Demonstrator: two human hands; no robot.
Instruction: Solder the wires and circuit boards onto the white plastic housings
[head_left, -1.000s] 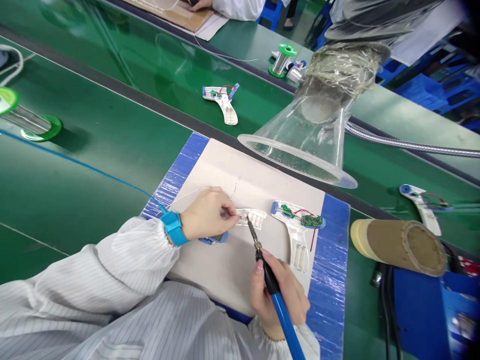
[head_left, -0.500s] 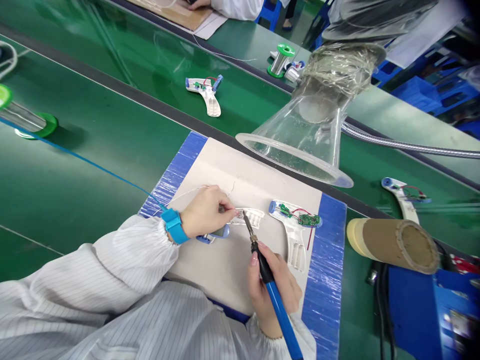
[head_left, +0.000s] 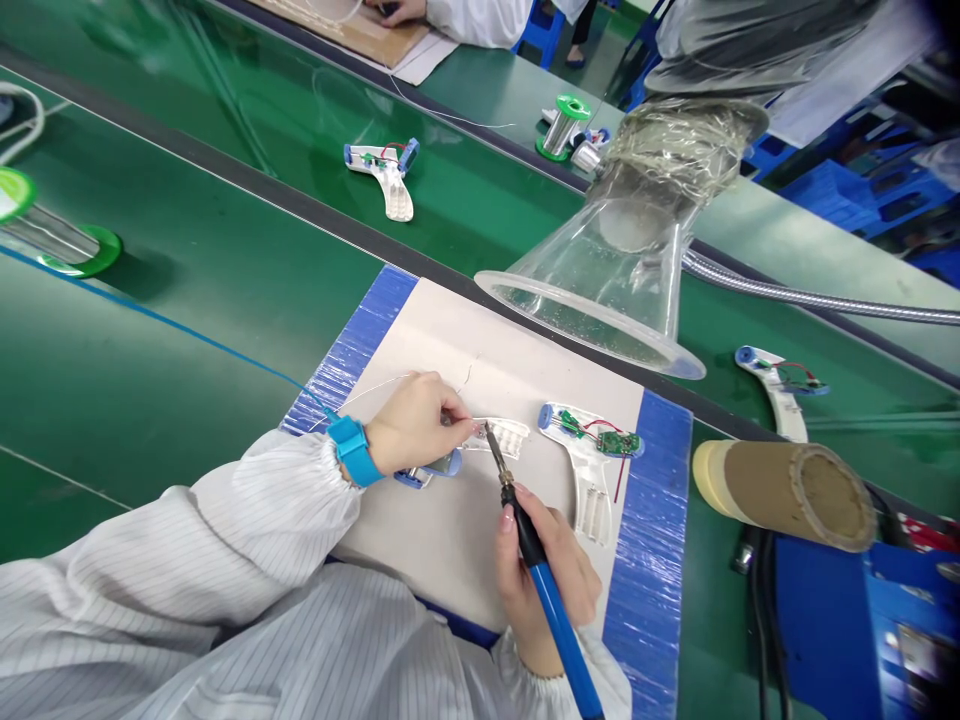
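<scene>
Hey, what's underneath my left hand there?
Part of a white casing and a blue-edged part show past the left hand; whatever else it covers can't be seen.

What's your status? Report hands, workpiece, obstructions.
Right hand holding iron, tip at casing. Left hand at same casing, grip unclear. Funnel beyond both hands, touching neither.

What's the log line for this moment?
left hand: pinched at white casing | right hand: holding soldering iron, tip at casing | nearby: second casing with circuit board
</scene>
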